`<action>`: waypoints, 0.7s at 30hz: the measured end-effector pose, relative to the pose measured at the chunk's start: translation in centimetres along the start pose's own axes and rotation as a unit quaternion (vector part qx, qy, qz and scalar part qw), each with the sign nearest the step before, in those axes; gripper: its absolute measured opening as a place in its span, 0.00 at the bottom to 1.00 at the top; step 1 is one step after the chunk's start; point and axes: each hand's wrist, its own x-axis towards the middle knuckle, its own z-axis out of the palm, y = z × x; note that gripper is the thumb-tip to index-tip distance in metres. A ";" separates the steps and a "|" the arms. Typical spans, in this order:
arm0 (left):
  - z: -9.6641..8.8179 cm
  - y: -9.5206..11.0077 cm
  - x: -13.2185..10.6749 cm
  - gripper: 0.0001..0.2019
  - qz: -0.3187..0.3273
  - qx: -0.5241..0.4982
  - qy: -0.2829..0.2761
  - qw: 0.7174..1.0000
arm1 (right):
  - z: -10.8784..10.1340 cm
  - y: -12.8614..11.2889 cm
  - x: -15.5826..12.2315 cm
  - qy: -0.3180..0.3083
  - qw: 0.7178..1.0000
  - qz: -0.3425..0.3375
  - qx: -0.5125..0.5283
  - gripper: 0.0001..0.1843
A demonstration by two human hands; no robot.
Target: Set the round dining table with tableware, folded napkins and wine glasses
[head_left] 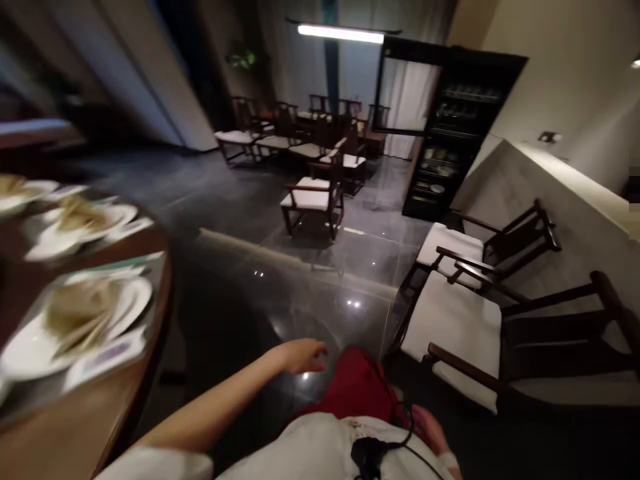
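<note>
My left hand (304, 355) hangs out in front of me over the dark glossy floor, fingers loosely curled downward, holding nothing that I can see. My right hand (431, 427) shows only partly at the bottom, beside my red trousers (357, 387); its fingers are mostly hidden. A round wooden table (75, 427) stands at my left with white plates of folded napkins (83, 310) and place cards on it, blurred by motion. My left arm passes just right of the table's edge.
Two dark wooden armchairs with white cushions (460, 320) stand close on my right against a low wall. More such chairs (313, 197) and a long table are across the room. A dark glass cabinet (450, 133) stands at the back right.
</note>
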 end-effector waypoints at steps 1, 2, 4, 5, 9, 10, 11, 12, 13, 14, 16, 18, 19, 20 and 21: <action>-3.0 -0.8 1.5 0.25 -0.013 0.005 0.005 1.000 | -0.1 -3.4 3.8 0.026 0.999 -0.004 0.043 0.24; -5.9 -1.5 2.9 0.25 -0.020 0.011 0.014 1.000 | -0.5 -7.1 7.6 0.041 0.996 -0.012 0.078 0.23; -11.6 -2.8 5.7 0.26 -0.018 0.012 0.045 0.999 | -1.9 -14.7 15.1 0.050 0.990 -0.034 0.126 0.21; -14.2 -3.4 7.1 0.27 -0.013 -0.004 0.058 0.998 | -2.7 -18.3 18.8 0.042 0.988 -0.047 0.138 0.20; -23.0 -7.6 13.3 0.36 -0.010 -0.122 0.025 0.992 | -5.9 -30.3 31.7 0.014 0.983 -0.115 0.139 0.17; -25.1 -9.2 15.2 0.38 -0.017 -0.138 0.002 0.990 | -6.6 -32.3 34.4 0.016 0.982 -0.145 0.122 0.15; -27.3 -10.9 17.2 0.39 -0.027 -0.146 -0.021 0.989 | -7.4 -34.0 36.9 0.022 0.979 -0.180 0.089 0.15; -29.7 -12.6 19.4 0.39 -0.037 -0.146 -0.036 0.988 | -8.2 -35.3 39.2 0.032 0.975 -0.215 0.036 0.14; -32.4 -14.3 21.8 0.38 -0.046 -0.143 -0.042 0.988 | -9.1 -36.3 41.2 0.043 0.969 -0.240 -0.041 0.14; -35.3 -15.8 24.4 0.38 -0.052 -0.139 -0.038 0.988 | -10.0 -37.2 43.1 0.053 0.959 -0.247 -0.128 0.14; -42.0 -17.7 30.0 0.39 -0.047 -0.128 -0.010 0.991 | -12.3 -38.8 46.1 0.062 0.936 -0.210 -0.277 0.12; -49.5 -17.9 36.0 0.41 -0.020 -0.115 0.026 0.993 | -15.0 -40.8 48.3 0.053 0.928 -0.157 -0.333 0.09; -53.4 -17.2 39.1 0.41 -0.001 -0.110 0.036 0.993 | -16.4 -42.1 49.1 0.053 0.931 -0.141 -0.331 0.10; -57.2 -16.0 42.2 0.42 0.022 -0.103 0.041 0.994 | -17.7 -43.3 49.8 0.064 0.937 -0.135 -0.316 0.12; -60.8 -14.5 45.3 0.42 0.047 -0.095 0.037 0.994 | -19.1 -44.6 50.6 0.086 0.942 -0.135 -0.296 0.15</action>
